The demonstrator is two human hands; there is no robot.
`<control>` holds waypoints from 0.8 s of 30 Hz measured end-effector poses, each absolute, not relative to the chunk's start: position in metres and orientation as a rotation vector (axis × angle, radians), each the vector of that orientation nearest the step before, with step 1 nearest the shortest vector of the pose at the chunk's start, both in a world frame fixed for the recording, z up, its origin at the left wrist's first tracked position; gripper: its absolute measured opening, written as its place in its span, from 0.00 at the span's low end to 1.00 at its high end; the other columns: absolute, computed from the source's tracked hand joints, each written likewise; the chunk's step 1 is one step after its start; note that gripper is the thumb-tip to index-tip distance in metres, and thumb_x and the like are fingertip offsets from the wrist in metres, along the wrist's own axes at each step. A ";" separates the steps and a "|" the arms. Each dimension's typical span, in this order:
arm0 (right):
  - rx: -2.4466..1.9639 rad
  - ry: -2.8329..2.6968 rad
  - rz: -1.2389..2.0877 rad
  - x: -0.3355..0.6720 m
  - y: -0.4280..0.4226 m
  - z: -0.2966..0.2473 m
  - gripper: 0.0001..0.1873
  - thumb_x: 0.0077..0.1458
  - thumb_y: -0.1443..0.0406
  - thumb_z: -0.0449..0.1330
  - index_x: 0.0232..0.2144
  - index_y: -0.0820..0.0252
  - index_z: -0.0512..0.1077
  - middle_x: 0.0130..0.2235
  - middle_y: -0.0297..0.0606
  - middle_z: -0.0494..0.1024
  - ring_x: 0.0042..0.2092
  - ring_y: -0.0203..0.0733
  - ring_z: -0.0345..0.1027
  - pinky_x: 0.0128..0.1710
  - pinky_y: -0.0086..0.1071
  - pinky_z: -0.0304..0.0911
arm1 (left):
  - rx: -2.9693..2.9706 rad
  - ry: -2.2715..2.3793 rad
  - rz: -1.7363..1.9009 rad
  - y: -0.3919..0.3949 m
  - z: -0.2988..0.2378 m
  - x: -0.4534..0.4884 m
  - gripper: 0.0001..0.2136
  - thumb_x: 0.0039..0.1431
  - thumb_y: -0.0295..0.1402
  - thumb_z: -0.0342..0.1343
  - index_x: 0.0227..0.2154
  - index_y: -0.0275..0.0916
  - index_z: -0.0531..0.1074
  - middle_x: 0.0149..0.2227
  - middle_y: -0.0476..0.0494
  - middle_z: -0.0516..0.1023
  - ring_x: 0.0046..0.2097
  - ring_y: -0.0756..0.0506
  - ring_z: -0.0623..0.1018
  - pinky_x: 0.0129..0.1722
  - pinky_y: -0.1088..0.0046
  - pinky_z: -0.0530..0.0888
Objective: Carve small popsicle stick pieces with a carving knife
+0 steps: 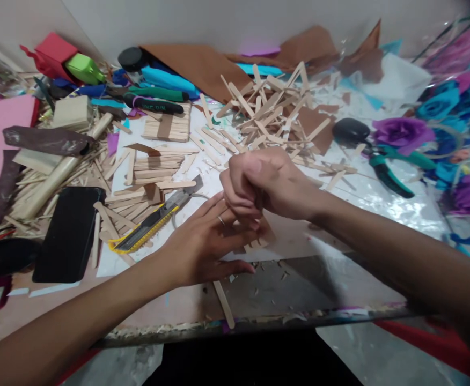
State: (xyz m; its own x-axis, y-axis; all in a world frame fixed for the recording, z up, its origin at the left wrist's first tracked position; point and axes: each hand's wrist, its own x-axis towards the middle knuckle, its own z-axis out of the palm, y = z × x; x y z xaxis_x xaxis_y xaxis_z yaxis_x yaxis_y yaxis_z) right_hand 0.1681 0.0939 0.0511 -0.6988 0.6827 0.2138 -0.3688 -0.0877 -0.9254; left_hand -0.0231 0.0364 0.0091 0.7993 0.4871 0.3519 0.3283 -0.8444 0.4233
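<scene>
Right hand (265, 185) is curled into a fist above the left hand's fingers; whatever it grips is hidden, can't tell what. Left hand (203, 244) lies flat and open, fingers spread, pressing small wooden stick pieces (261, 236) onto the table (299, 284). Yellow utility knife (150, 225) sits just left of it. Loose stick pile (267, 107) is far centre. Green pliers (388, 169) to the right. Black phone (68, 233) near left. No containers clearly visible.

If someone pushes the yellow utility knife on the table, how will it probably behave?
The yellow utility knife lies flat and looks long and flat-sided, so it would likely slide rather than roll. It partly rests on loose wooden sticks, so it may wobble. It looks stiff, with its blade end near the left hand.
</scene>
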 end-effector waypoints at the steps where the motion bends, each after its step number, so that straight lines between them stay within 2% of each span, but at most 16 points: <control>1: -0.352 -1.480 1.834 0.168 0.093 0.049 0.32 0.65 0.41 0.60 0.20 0.57 0.61 0.19 0.26 0.61 0.17 0.29 0.53 0.14 0.25 0.50 | 2.644 0.627 0.623 0.036 0.008 -0.023 0.27 0.66 0.49 0.63 0.63 0.43 0.74 0.64 0.34 0.75 0.69 0.31 0.69 0.71 0.46 0.63; 6: -0.349 -1.515 1.809 0.168 0.088 0.042 0.32 0.64 0.42 0.61 0.20 0.56 0.60 0.16 0.24 0.57 0.15 0.28 0.50 0.14 0.25 0.46 | 2.654 0.683 0.517 0.035 0.008 -0.024 0.28 0.66 0.51 0.62 0.65 0.47 0.72 0.69 0.35 0.70 0.72 0.28 0.64 0.73 0.38 0.57; 11: -0.366 -1.348 1.949 0.167 0.090 0.050 0.30 0.66 0.40 0.58 0.25 0.56 0.62 0.17 0.21 0.54 0.16 0.27 0.41 0.15 0.24 0.44 | 2.619 0.642 0.546 0.036 0.017 -0.025 0.26 0.66 0.48 0.63 0.65 0.48 0.73 0.69 0.37 0.70 0.72 0.32 0.66 0.73 0.39 0.59; 16: -0.415 -1.212 2.114 0.166 0.096 0.058 0.32 0.68 0.38 0.50 0.24 0.54 0.59 0.16 0.20 0.48 0.17 0.29 0.33 0.15 0.25 0.38 | 2.611 0.614 0.568 0.038 0.014 -0.026 0.16 0.69 0.39 0.61 0.58 0.49 0.78 0.69 0.40 0.70 0.73 0.35 0.64 0.73 0.41 0.59; 19: -0.506 -1.134 2.108 0.165 0.093 0.060 0.32 0.68 0.39 0.51 0.23 0.55 0.58 0.17 0.20 0.46 0.17 0.29 0.30 0.15 0.25 0.35 | 2.611 0.609 0.609 0.038 0.008 -0.025 0.14 0.69 0.37 0.61 0.55 0.49 0.79 0.68 0.42 0.72 0.73 0.36 0.65 0.74 0.41 0.58; 24: -0.562 -1.061 2.064 0.161 0.087 0.061 0.33 0.66 0.38 0.53 0.22 0.55 0.56 0.16 0.20 0.44 0.17 0.29 0.28 0.14 0.25 0.32 | 2.598 0.620 0.634 0.037 0.006 -0.024 0.15 0.69 0.35 0.61 0.57 0.51 0.78 0.68 0.43 0.72 0.72 0.36 0.66 0.74 0.41 0.58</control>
State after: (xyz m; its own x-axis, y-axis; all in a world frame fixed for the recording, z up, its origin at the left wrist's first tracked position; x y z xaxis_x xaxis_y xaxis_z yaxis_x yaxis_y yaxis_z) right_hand 0.1605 0.0872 0.0613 -0.6331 0.7726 -0.0475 -0.4111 -0.3876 -0.8251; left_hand -0.0242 0.0374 0.0059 0.7994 0.5001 0.3328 0.3220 -0.8244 0.4654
